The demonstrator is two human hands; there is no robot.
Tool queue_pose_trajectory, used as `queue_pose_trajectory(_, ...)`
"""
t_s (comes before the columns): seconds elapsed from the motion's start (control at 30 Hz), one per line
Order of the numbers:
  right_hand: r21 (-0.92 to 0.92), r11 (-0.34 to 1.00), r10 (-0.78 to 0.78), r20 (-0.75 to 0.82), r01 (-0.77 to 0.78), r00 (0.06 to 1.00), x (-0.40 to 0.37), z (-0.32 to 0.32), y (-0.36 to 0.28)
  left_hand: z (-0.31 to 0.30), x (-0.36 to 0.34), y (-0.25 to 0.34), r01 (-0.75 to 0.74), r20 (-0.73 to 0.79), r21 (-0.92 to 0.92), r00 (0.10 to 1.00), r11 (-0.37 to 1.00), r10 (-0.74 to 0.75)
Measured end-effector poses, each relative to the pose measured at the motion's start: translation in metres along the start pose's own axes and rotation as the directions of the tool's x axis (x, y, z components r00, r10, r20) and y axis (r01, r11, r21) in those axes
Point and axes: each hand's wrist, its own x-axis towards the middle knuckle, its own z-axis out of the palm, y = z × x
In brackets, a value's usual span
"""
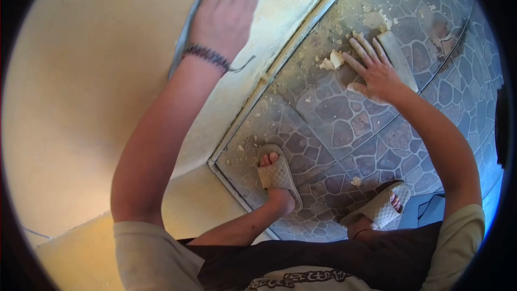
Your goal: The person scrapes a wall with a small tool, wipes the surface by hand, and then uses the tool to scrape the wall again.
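My left hand (223, 19) is raised at the top against the yellow wall (81, 75), palm turned away and fingers stretched out. Beside and behind it shows the edge of a thin grey sheet (180, 48), mostly hidden by the hand and wrist. A dark braided bracelet (207, 56) circles that wrist. Over the stone-patterned floor, my right hand (377, 78) has its fingers spread and nothing visible in them. Next to its fingers are pale flakes (336, 59) and a flat, light rectangular piece (397, 59).
A pipe (301, 35) runs along the foot of the wall. Chips and dust lie on the patterned floor (388, 153). My feet, in woven sandals (277, 175), stand below. A dark blue-grey object (423, 210) lies by the right sandal.
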Motion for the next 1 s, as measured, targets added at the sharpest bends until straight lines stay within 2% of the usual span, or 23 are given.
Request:
queue_pose_trajectory(0.07,0.012,1.0,-0.012,-0.039,0.012,0.999,-0.003,0.003,0.002,-0.009,-0.065,0.004,0.033,0.153,-0.056,0.988,0.998,-0.024)
queue_pose_trajectory(0.13,-0.002,1.0,0.009,0.019,-0.009,1.0,-0.003,-0.002,-0.001,0.005,-0.165,0.008,0.013,0.219,-0.208,0.975,0.978,0.034)
queue_pose_trajectory(0.23,-0.021,0.999,0.035,0.056,-0.034,0.998,-0.004,-0.009,-0.005,-0.006,-0.167,0.003,0.05,0.197,-0.385,0.98,0.921,0.029)
queue_pose_trajectory(0.3,-0.022,0.999,0.03,0.049,-0.029,0.998,0.001,-0.013,-0.006,-0.004,-0.108,-0.003,-0.088,0.152,-0.13,0.982,0.988,0.108)
queue_pose_trajectory(0.4,0.013,1.0,0.017,0.046,-0.017,0.999,-0.002,-0.009,-0.002,-0.005,-0.03,0.001,-0.013,0.041,0.05,0.999,0.999,0.01)
queue_pose_trajectory(0.47,0.022,1.0,-0.005,0.013,0.005,1.0,-0.004,-0.007,0.003,-0.005,-0.07,0.005,0.017,0.102,-0.107,0.995,0.994,-0.006)
queue_pose_trajectory(0.57,0.03,1.0,-0.008,0.018,0.007,1.0,-0.006,-0.005,0.001,-0.003,-0.181,0.003,0.02,0.214,-0.248,0.976,0.969,0.034)
queue_pose_trajectory(0.67,0.014,1.0,0.01,0.035,-0.01,0.999,-0.006,-0.009,-0.002,-0.004,-0.173,0.002,0.039,0.193,-0.297,0.981,0.954,0.02)
queue_pose_trajectory(0.73,0.0,1.0,0.021,0.043,-0.021,0.999,-0.004,-0.013,-0.001,-0.007,-0.099,-0.004,-0.018,0.147,-0.113,0.989,0.993,0.035)
queue_pose_trajectory(0.8,0.0,1.0,0.016,0.064,-0.016,0.998,-0.004,-0.012,-0.001,-0.011,-0.028,-0.007,0.036,0.064,0.015,0.997,0.999,-0.037)
queue_pose_trajectory(0.9,0.026,1.0,0.011,0.06,-0.012,0.998,-0.005,-0.012,0.0,-0.013,-0.072,-0.003,0.02,0.151,-0.064,0.988,0.998,-0.01)
queue_pose_trajectory(0.97,0.032,0.999,0.01,0.055,-0.011,0.998,-0.006,-0.008,-0.001,-0.003,-0.156,0.002,-0.059,0.227,-0.166,0.969,0.984,0.096)
queue_pose_trajectory(1.0,0.027,1.0,0.013,0.047,-0.014,0.999,-0.005,-0.008,0.0,-0.003,-0.164,0.0,-0.051,0.203,-0.2,0.975,0.979,0.092)
